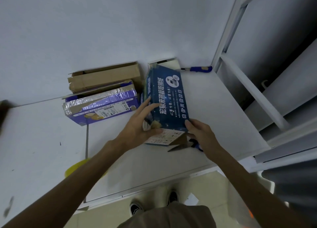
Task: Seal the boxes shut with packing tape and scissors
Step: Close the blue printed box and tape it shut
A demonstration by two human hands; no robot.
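Left hand (141,123), right hand (201,131) grip box (169,97).

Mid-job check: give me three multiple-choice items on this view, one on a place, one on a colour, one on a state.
1. Where does the blue-handled knife lie?
A. on the table by the wall, beyond the held box
B. in a drawer
C. on a chair

2. What colour is the held box?
A. red
B. dark blue
C. green

3. How is the top of the brown box?
A. taped shut
B. open
C. crushed flat

Answers:
1 A, the knife rests on the table at the far edge.
2 B, the left hand and right hand grip a dark blue carton.
3 B, its flaps stand apart.
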